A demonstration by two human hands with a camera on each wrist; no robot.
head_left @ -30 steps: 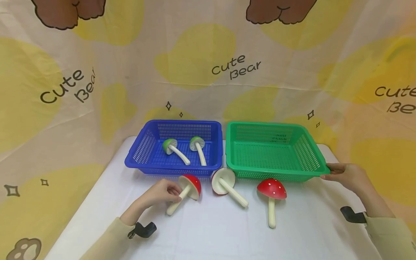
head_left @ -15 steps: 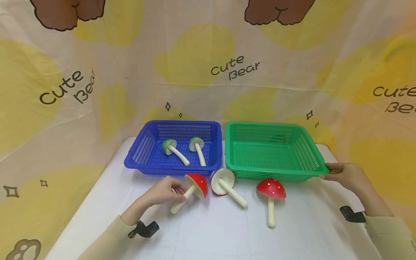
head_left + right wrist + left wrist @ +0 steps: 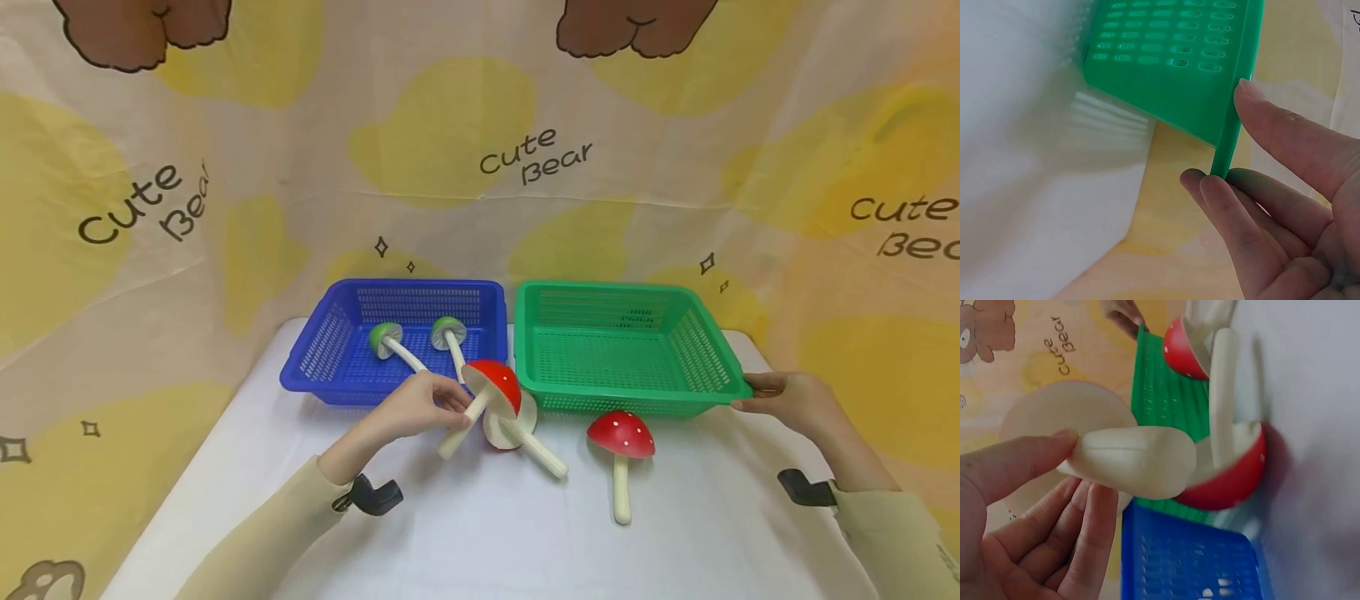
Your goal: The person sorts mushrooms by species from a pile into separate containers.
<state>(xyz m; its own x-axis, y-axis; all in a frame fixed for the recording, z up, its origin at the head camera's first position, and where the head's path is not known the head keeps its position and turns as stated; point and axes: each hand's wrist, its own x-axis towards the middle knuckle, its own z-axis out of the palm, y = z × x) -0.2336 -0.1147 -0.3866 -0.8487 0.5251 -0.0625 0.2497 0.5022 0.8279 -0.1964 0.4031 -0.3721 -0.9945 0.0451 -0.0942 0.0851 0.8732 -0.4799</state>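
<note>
My left hand (image 3: 422,408) pinches the pale stem of a red-capped toy mushroom (image 3: 501,385), held up in front of the blue basket. In the left wrist view the stem (image 3: 1141,459) points toward the camera, between thumb and fingers. Behind it, a second red mushroom (image 3: 542,450) lies on its side, partly covered in the head view. A third red mushroom (image 3: 621,435) with white dots lies farther right. My right hand (image 3: 791,407) grips the right front corner of the green basket (image 3: 630,398); the right wrist view shows thumb and fingers (image 3: 1254,100) on its rim.
The blue basket (image 3: 315,385) stands left of the green one and holds two green-capped mushrooms (image 3: 386,340). Both baskets are on a white-covered table (image 3: 525,542), close against a patterned cloth backdrop (image 3: 420,125).
My left hand has lifted the red mushroom off the table and moved it right and toward the baskets, overlapping the second one. The right hand keeps its grip on the green basket.
</note>
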